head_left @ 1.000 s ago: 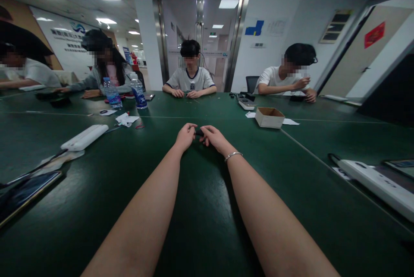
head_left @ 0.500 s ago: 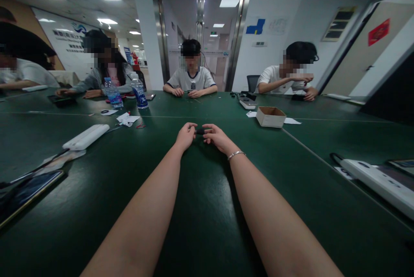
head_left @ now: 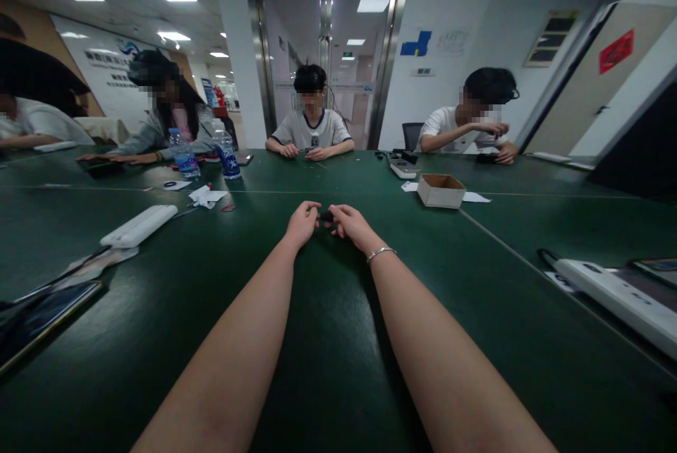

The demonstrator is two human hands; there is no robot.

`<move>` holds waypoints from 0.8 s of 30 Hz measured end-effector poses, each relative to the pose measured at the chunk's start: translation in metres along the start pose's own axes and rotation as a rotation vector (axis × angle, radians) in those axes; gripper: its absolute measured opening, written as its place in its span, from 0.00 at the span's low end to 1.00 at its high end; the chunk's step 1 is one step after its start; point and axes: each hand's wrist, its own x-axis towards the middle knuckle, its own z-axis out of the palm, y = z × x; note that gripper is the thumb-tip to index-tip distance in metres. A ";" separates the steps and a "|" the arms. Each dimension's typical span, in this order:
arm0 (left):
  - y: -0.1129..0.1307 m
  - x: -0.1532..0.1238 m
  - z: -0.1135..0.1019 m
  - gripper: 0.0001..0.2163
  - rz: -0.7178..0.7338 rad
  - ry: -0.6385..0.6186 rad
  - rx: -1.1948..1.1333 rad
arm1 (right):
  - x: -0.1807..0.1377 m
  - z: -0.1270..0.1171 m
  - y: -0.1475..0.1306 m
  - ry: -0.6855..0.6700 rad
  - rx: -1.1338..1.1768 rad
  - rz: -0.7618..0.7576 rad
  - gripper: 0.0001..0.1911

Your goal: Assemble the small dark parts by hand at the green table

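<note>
Black object [head_left: 326, 216], 1: left hand [head_left: 303, 224] pinching; right hand [head_left: 353, 224], farther off 0.5 s ago, now gripping too, apparently for 2-handed control.

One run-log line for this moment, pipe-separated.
left hand: on small black object, left end | right hand: on its right end | open box: farther off, rightward | surface: green table

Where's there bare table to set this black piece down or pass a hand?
Free: the green table between the forearms, nearer than the black piece; also right of them, short of the long white strip. Crowded: far left, with bottles and paper scraps; near left, with white device and phone.
</note>
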 end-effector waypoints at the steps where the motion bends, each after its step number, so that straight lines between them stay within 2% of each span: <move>1: 0.000 0.000 0.000 0.12 -0.006 0.000 0.009 | 0.000 0.000 0.000 0.003 0.005 -0.001 0.05; 5: -0.001 0.000 0.000 0.12 -0.007 -0.006 0.020 | 0.000 0.000 -0.001 -0.043 0.052 0.007 0.14; 9: -0.001 0.000 0.000 0.12 0.004 -0.012 0.003 | 0.000 0.001 -0.002 0.002 -0.034 0.027 0.04; 11: -0.002 0.001 0.000 0.12 -0.001 -0.015 -0.003 | -0.001 0.001 -0.003 -0.019 -0.061 0.030 0.04; 15: -0.003 0.002 0.001 0.12 -0.001 -0.018 -0.007 | -0.002 -0.001 -0.004 -0.098 -0.031 0.009 0.17; 16: -0.003 0.002 0.001 0.12 0.002 -0.017 -0.008 | -0.002 -0.001 -0.004 -0.089 -0.027 0.008 0.16; 19: -0.002 0.001 0.001 0.12 0.000 -0.014 -0.015 | -0.001 0.000 -0.002 -0.033 -0.046 0.024 0.06; 21: 0.000 0.000 0.001 0.12 -0.004 -0.012 -0.014 | 0.000 -0.001 -0.001 -0.023 -0.059 0.024 0.05; 24: 0.001 -0.001 0.000 0.11 -0.005 -0.005 -0.002 | 0.001 -0.002 0.001 -0.062 -0.032 -0.014 0.16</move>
